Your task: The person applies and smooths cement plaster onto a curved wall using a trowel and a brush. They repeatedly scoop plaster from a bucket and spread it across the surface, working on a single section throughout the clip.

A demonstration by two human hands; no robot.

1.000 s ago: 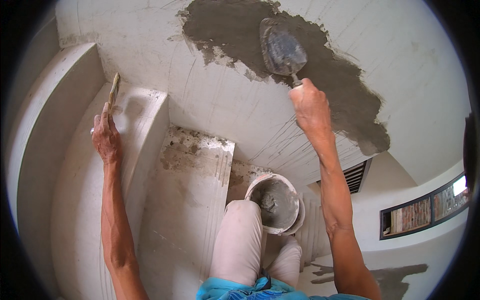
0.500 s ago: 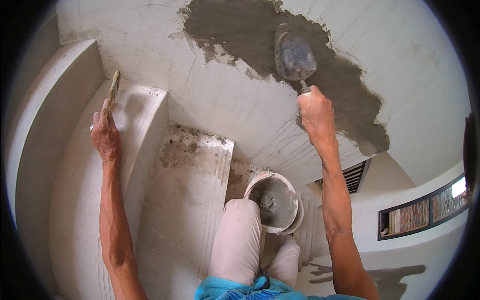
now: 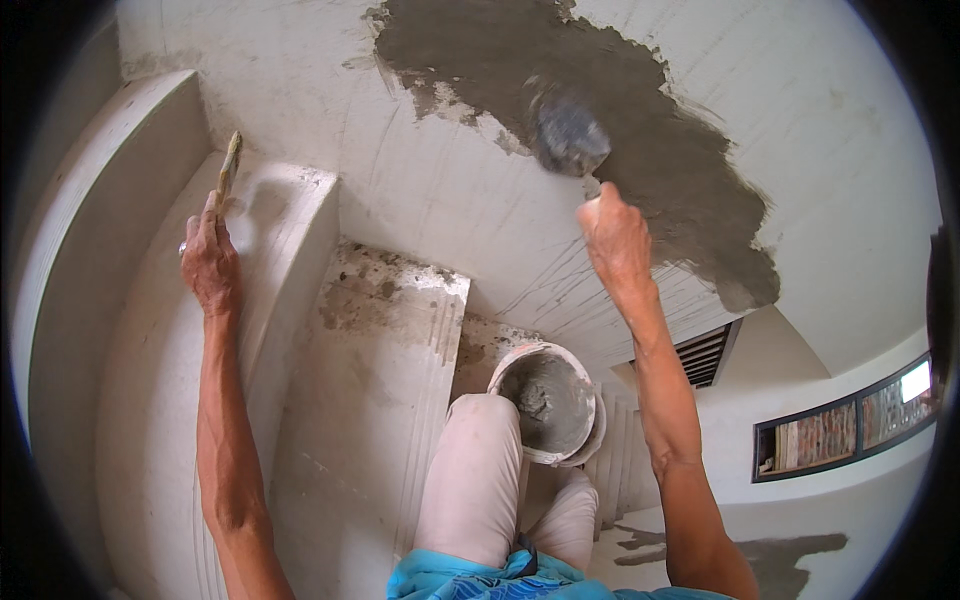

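Note:
My right hand (image 3: 614,235) is closed round the handle of a metal trowel (image 3: 572,133), whose blurred blade is against a grey patch of wet plaster (image 3: 665,135) on the white wall (image 3: 815,150). At the left, my left hand (image 3: 211,258) grips a slim tool with a worn yellowish edge (image 3: 229,163), held over a pale step (image 3: 165,385); its exact kind is hard to make out. A round white bucket (image 3: 575,400) of grey mortar stands beside my knee in pale trousers.
Stair steps (image 3: 375,380) with mortar stains run below the wall, with a raised ledge (image 3: 80,220) at far left. A dark slatted opening (image 3: 707,355) is in the wall at right, and a long framed window (image 3: 860,430) shows brickwork beyond.
The trowel shifted rightward and down, then back to the left, ending lower on the plaster patch than a second ago. My left hand and its tool have drifted slightly upward in view.

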